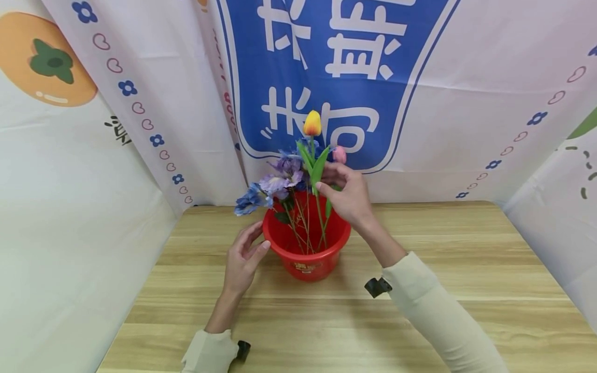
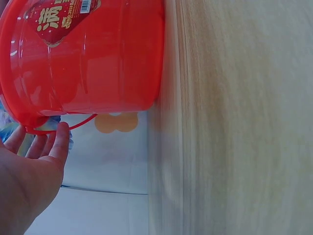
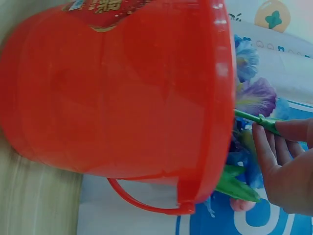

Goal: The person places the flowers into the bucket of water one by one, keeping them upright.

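A red bucket [image 1: 310, 267] stands upright on the table, with several artificial flowers in it. My right hand [image 1: 347, 194] is above its right rim and pinches a yellow-orange tulip [image 1: 312, 124] between thumb and fingers, just below the bloom's green leaves. The tulip's stem [image 3: 247, 115] slants down into the bucket. At the bucket's left side, the fingertips of my left hand [image 1: 242, 259] touch the rim beside the handle [image 2: 83, 122], fingers spread and slightly bent. Purple irises [image 1: 282, 178] and a blue flower [image 1: 252, 199] lean left over the rim. Behind my right hand shows a pink tulip [image 1: 339, 154].
The wood-grain table [image 1: 420, 311] extends around the bucket. Close behind it hangs a white cloth backdrop [image 1: 448, 129] with a blue printed panel [image 1: 242, 77]. More white cloth [image 1: 70, 207] hangs at the left.
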{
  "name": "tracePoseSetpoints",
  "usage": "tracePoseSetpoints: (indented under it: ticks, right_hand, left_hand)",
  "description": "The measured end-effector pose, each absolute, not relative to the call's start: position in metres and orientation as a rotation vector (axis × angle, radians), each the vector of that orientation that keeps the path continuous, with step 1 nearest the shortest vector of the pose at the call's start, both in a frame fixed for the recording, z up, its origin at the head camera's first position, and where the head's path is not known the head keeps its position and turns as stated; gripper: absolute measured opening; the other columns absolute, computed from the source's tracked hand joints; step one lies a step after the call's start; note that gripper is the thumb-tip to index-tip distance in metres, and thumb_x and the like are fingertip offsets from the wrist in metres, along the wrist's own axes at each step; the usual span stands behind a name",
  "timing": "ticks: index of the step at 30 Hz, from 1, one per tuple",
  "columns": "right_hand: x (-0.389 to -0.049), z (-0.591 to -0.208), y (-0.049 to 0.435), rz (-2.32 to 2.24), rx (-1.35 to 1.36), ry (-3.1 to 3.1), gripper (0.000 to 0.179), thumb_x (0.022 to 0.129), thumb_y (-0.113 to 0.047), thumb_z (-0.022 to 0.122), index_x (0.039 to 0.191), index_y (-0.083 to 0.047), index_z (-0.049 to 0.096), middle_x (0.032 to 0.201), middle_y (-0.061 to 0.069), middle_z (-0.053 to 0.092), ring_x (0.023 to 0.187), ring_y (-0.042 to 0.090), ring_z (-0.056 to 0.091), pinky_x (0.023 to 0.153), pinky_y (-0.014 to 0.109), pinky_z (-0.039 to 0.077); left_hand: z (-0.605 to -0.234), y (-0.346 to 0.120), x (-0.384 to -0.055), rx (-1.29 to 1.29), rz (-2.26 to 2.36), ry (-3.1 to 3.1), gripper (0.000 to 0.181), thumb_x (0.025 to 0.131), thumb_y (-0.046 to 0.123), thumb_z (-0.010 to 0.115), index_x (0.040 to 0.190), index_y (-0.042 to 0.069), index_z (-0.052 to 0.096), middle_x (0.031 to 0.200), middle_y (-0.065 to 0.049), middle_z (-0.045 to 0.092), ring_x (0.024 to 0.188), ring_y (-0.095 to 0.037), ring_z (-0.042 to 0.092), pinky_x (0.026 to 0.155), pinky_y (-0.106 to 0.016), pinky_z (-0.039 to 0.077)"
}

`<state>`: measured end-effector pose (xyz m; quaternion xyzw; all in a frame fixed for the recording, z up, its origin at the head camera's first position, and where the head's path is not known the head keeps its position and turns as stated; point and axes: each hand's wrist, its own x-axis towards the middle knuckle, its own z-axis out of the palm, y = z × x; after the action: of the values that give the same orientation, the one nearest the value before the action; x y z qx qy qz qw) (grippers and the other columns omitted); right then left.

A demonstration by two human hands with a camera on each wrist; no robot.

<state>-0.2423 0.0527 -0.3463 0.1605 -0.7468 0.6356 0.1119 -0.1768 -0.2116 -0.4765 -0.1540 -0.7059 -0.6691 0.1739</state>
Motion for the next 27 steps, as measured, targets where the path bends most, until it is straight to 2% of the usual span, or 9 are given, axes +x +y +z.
tracePoseSetpoints:
  ticks: [3,7,18,23,27]
  right_hand:
    - [-0.244,-0.350,0.049,1.866,0.441,-2.219,0.035,0.096,0.002,0.075,0.130,0.001,0.071,0.117,0.022,0.077,0.107,0.035,0.078,0.080,0.024,0.066]
    - [-0.246,-0.356,0.045,1.850,0.407,-2.264,0.033,0.095,0.003,0.075,0.128,0.003,0.071,0.116,0.022,0.077,0.105,0.036,0.078,0.077,0.023,0.066]
    - [-0.249,-0.368,0.031,1.833,0.314,-2.364,0.032,0.093,0.005,0.074,0.124,0.004,0.072,0.115,0.024,0.077,0.101,0.035,0.078,0.078,0.031,0.068]
    - [-0.247,-0.374,0.024,1.945,0.252,-2.376,0.034,0.093,0.007,0.073,0.126,0.006,0.070,0.117,0.025,0.075,0.103,0.035,0.077,0.084,0.042,0.069]
    - [-0.247,-0.379,0.020,1.989,0.208,-2.403,0.035,0.093,0.007,0.073,0.128,0.005,0.068,0.120,0.024,0.075,0.105,0.034,0.077,0.084,0.041,0.069]
  left_hand:
    - [-0.477,-0.212,-0.177,-0.435,-1.892,-2.005,0.052,0.097,-0.009,0.068,0.147,-0.008,0.057,0.150,-0.027,0.055,0.133,-0.007,0.063,0.103,-0.022,0.060]
    - [-0.476,-0.212,-0.177,-0.427,-1.886,-2.017,0.051,0.097,-0.008,0.069,0.147,-0.007,0.057,0.151,-0.026,0.055,0.133,-0.007,0.063,0.103,-0.022,0.060]
    - [-0.476,-0.213,-0.176,-0.416,-1.881,-2.029,0.051,0.098,-0.007,0.069,0.147,-0.007,0.057,0.151,-0.025,0.055,0.133,-0.007,0.063,0.103,-0.022,0.059]
    - [-0.476,-0.212,-0.176,-0.411,-1.880,-2.029,0.051,0.098,-0.007,0.069,0.147,-0.007,0.057,0.151,-0.025,0.056,0.133,-0.007,0.063,0.103,-0.022,0.059]
    - [-0.476,-0.212,-0.176,-0.403,-1.884,-2.037,0.051,0.098,-0.006,0.069,0.148,-0.006,0.057,0.152,-0.024,0.056,0.134,-0.009,0.063,0.103,-0.022,0.059]
